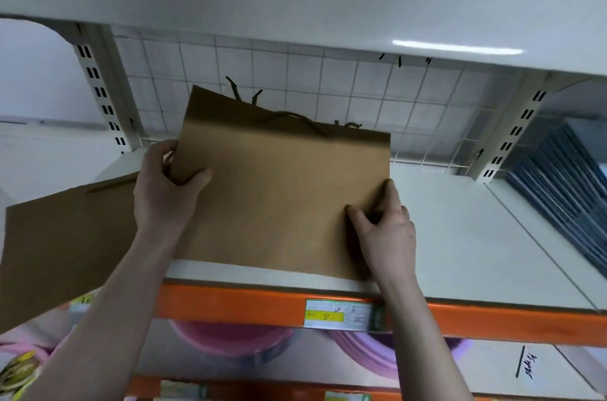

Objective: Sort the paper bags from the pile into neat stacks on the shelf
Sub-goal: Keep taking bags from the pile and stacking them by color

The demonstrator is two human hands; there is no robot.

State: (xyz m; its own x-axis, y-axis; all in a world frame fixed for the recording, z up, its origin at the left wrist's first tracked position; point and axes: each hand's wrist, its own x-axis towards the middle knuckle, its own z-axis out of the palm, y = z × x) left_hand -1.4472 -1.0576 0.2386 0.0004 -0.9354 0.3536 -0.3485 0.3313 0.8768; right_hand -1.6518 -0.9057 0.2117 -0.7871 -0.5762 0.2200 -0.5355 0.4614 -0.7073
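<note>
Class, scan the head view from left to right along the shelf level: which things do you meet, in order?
Brown paper bag jutting off the shelf's left end → left hand → held paper bag → right hand → bare shelf surface → stack of dark blue items.

Paper bag (279,197): plain kraft brown, unprinted, with dark cord handles (305,121) at its far edge. Second paper bag (65,243), left: same brown. Shelf (476,236): pale grey-white, its near edge strip (230,303) bright orange. Price label (338,315): white with a yellow block. Back grid (328,88): white wire squares. Lower shelf: pink basin (230,338) and lilac basin (371,354). Right: stack of blue-grey sheets (565,190).
</note>
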